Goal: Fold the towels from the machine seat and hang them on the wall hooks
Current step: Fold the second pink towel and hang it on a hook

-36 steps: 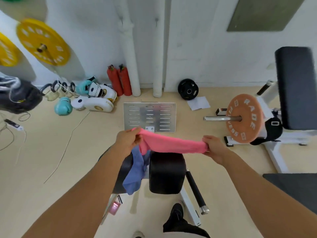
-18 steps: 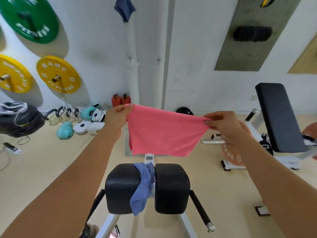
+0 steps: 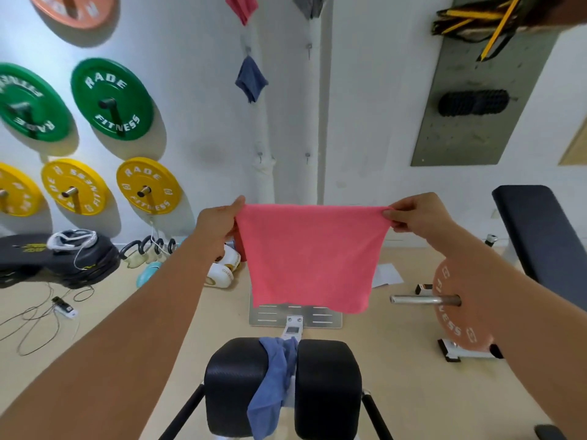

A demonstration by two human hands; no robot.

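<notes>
Head view: pink towel [image 3: 311, 258] spread crosswise

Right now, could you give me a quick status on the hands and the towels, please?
Left hand and right hand pinch pink towel by top corners, spread flat. Blue towel on machine seat. Nothing in the way.

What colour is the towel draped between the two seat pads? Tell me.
Blue: the towel hangs between the black seat pads, seen in the head view.
</notes>
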